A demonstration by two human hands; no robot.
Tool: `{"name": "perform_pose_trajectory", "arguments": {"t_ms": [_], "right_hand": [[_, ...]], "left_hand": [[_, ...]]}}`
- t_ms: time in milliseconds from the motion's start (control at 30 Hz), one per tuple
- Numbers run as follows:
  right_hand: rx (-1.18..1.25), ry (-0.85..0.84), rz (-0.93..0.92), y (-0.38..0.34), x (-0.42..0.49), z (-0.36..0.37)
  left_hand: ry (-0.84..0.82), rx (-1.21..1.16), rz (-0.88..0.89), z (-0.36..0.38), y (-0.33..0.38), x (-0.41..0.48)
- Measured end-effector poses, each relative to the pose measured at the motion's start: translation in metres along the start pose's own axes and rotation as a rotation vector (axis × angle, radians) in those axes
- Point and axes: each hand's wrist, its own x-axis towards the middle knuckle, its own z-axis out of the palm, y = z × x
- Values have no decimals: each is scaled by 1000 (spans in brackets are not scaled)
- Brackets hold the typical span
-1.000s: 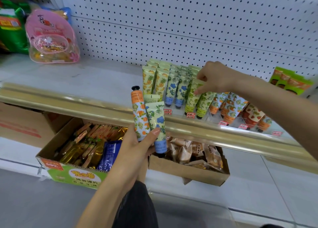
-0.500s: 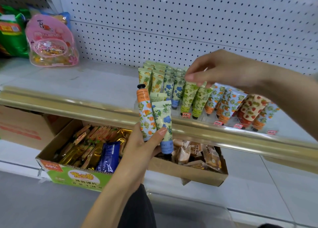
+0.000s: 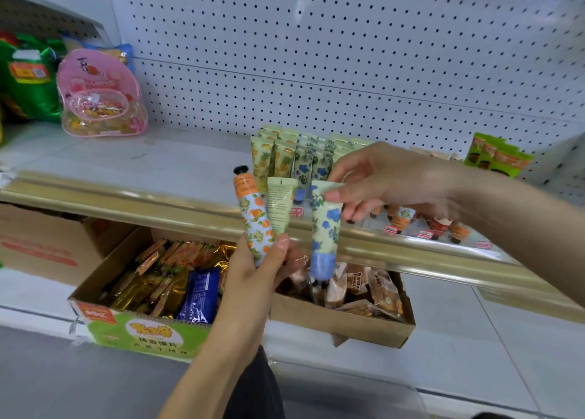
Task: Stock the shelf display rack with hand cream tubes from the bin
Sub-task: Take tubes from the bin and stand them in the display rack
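— So, what part of the job were you doing?

— I was pulling one hand cream tube away from the bunch, so it could go in the rack. My right hand [image 3: 380, 181], in the middle right of the frame, pinched the flat top end of the blue-flower tube [image 3: 326, 225] with thumb and finger. The other fingers were loose and spread out.

— And your other hand?

— My left hand [image 3: 253, 270], low in the middle, was wrapped round two more. One was the orange-flower tube [image 3: 253, 216], with its black cap up. The other was a pale green tube [image 3: 280, 206], turned back to front. The blue one hung just beside them, cap down. Its bottom end was near my left fingers, but I could not tell if they touched it.

— Where was the rack?

— It was behind my hands, on the shelf [image 3: 158, 159], in the middle of the frame. The display rack [image 3: 422, 234] had rows of tubes standing in it, cap down. Blue ones stood in the rows just above my right thumb.

— What did you have to do next?

— I think I had to lift the blue tube clear, carry it up and back, and set it cap down in the blue row. That needed a gentle hand, so the tubes standing there did not tip.

— And the bin?

— I could not see it for sure. Boxes of snacks [image 3: 133, 333] showed under the shelf.
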Motion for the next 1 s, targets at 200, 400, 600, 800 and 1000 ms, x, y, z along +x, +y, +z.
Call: {"name": "perform_pose_trajectory", "arguments": {"t_ms": [200,400,600,800,1000], "right_hand": [[-302,195,-91,-20,25,-27],[-817,383,-149,-13,64,-18],[-913,442,-73,2,81,-11],[-953,427,-4,9,86,-5],[-974,435,10,12,88,-8]], "left_hand": [[103,-61,-35,-20,0,6],[82,-93,-58,-25,-1,11],[97,-85,-62,-28,-1,13],[98,-85,-69,-29,-3,15],[83,-95,-79,-28,-4,16]]}}
